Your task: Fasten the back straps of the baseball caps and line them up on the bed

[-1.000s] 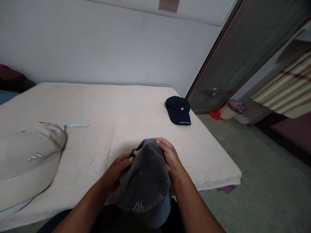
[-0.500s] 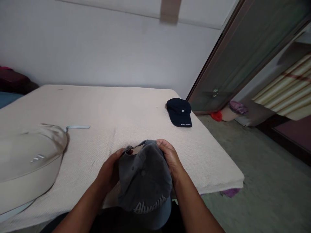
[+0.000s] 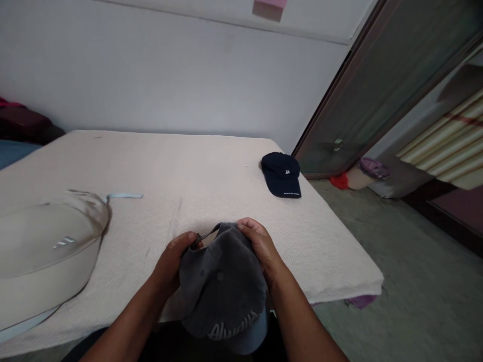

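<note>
So the gray cap (image 3: 226, 286) is at 6 o'clock in the view, by the near edge of the off-white cover (image 3: 169, 161), brim aimed at about 5 o'clock (pale lettering just above it). Left hand (image 3: 171, 259) is pinching the back strap end at the cap's 11 o'clock, though the fingers underneath are mostly hidden. Right hand (image 3: 260, 246) has the rim nipped between thumb and fingers at 1 o'clock. From there, a navy cap (image 3: 281, 173) sits at 1 o'clock and a beige cap (image 3: 45, 251) at 9.
</note>
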A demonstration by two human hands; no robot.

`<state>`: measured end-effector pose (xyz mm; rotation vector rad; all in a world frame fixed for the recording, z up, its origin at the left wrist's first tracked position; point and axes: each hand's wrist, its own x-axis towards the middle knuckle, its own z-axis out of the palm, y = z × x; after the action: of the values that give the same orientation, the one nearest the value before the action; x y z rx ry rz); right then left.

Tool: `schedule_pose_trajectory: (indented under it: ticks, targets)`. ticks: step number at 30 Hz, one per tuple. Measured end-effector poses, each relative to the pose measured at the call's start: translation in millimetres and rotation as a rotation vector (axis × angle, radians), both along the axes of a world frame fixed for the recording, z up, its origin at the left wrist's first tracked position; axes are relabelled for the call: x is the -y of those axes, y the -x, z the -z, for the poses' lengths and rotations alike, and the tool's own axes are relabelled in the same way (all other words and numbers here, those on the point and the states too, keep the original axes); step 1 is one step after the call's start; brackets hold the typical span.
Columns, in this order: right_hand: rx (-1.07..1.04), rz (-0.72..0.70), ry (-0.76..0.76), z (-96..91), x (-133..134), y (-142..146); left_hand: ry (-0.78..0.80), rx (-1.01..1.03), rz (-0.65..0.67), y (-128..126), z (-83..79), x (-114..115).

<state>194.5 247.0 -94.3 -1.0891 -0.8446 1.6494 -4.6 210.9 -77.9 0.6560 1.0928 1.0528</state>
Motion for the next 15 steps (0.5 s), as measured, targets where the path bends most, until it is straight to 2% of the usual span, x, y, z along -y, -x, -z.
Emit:
schedule_pose_trajectory:
  ticks: [5,8,10,15]
  targets:
    - [-0.022,0.01,0.001,-0.2,0,0,0.076,-0.045,-0.084,2,8.0,-2]
    - [-0.077,0.051,0.033,-4.0,2,0,0.067,-0.045,-0.062,0,9.9,-3]
    - [-0.139,0.108,0.048,-7.2,2,0,0.032,-0.007,0.034,-3,6.8,-1]
    - [-0.23,0.241,0.045,-10.2,0,-1,-0.105,0.123,0.389,-19,-4.5,14]
